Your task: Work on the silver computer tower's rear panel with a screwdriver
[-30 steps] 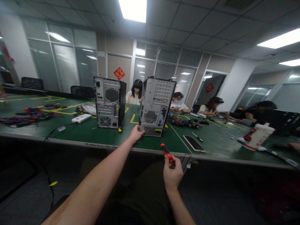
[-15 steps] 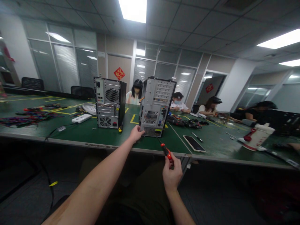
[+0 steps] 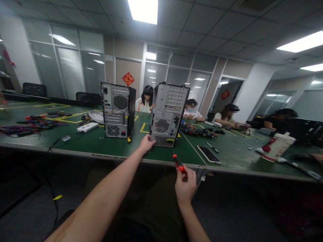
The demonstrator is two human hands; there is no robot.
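A grey computer case (image 3: pixel 168 101) stands upright with its back panel facing me. My left hand (image 3: pixel 146 144) is at its lower left corner, fingers closed against the edge; whether something small is between them cannot be made out. In my right hand (image 3: pixel 185 179) is a red and black screwdriver (image 3: pixel 178 163), held by the handle end. Its shaft points up and left toward the bottom edge of the case. Left of this case stands a second, black-sided computer case (image 3: pixel 117 111), with a yellow-tipped tool handle (image 3: pixel 129 138) at its base.
On the green table (image 3: pixel 121 147) lie a phone (image 3: pixel 209 154), a white power strip (image 3: pixel 87 127), bundled wires (image 3: pixel 32 127) and black cables (image 3: pixel 204 131). A white and red container (image 3: pixel 277 148) stands at the right. Several people sit across the table.
The screwdriver handle has shifted very slightly in my right hand. My left hand and both cases have stayed in place. At the right, a person across the table has moved their hands.
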